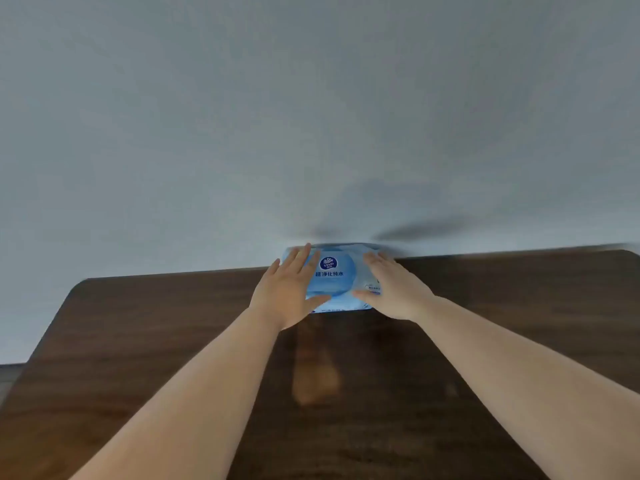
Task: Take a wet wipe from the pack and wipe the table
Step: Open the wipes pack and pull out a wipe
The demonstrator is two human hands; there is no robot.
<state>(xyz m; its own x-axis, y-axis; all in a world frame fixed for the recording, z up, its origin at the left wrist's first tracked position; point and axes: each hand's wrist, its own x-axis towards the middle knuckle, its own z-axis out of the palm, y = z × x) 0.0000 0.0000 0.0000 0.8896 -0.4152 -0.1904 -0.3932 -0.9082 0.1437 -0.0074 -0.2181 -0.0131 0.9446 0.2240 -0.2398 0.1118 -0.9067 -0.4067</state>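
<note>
A light-blue wet wipe pack [334, 277] with a round blue lid and dark blue logo lies at the far edge of the dark wooden table [156, 341], against the wall. My left hand [289, 289] rests on the pack's left side, fingers spread, thumb along its near edge. My right hand [391, 289] covers the pack's right side, fingers extended, thumb on the near edge. The lid looks shut. No wipe is out.
A plain grey-white wall [311, 116] rises directly behind the table. The table's left corner is rounded, with a strip of floor [10, 375] beyond it. A pale reflection [315, 379] shows on the wood between my forearms.
</note>
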